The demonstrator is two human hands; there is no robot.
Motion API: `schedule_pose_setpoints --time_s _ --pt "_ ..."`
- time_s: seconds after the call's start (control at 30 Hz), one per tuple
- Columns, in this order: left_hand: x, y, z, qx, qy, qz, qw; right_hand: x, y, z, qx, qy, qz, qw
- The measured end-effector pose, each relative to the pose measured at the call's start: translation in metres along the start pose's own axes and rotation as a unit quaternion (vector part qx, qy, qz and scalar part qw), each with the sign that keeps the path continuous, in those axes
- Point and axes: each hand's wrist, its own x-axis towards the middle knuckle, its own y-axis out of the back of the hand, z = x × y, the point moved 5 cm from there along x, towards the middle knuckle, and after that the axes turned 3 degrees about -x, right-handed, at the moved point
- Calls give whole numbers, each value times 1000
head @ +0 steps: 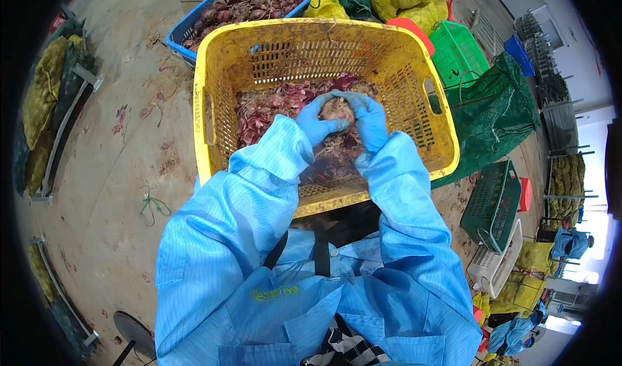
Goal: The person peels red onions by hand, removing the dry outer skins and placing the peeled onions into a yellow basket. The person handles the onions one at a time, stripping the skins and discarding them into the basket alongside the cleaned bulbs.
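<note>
Between my two blue-gloved hands is an onion [336, 111] with pale, dry outer skin, held over a yellow plastic crate [311, 27]. My left hand [313, 122] grips its left side and front, thumb lying across it. From the right, my right hand [367, 118] wraps round the onion, its fingertips meeting the left ones at the top. Loose red-purple onion skins [277, 104] and dry tan scraps cover the crate's bottom. The onion's underside is hidden by my fingers.
Behind the yellow crate stands a blue crate [182, 55] of red onions [243, 7]. Green mesh sacking [500, 118] and a bright green basket [457, 50] are to the right. A dark green crate [491, 205] sits nearer, and a black round stool [133, 334] lower left. People in blue work farther right.
</note>
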Motion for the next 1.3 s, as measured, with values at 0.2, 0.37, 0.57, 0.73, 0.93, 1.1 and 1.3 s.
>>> schedule_pose_setpoints --time_s 0.2,0.37,0.57,0.73,0.93,1.1,1.3 --pt "5 5 6 62 -63 -20 996 -3 -4 -8 35 -10 -5 999" --pt "1 3 -2 127 49 38 990 -1 3 6 -2 -3 60 998" --pt "2 6 -6 85 38 63 994 -1 -3 -1 -89 8 74 993" --pt "7 8 -13 70 -27 43 996 2 3 11 -104 54 98 988" --pt "9 0 -24 82 -115 31 989 -1 3 0 -211 46 153 964" --pt "10 0 -22 129 -29 49 990 0 10 8 -212 78 210 951" --pt "1 -9 -19 -64 98 27 993 7 14 14 43 84 250 964"
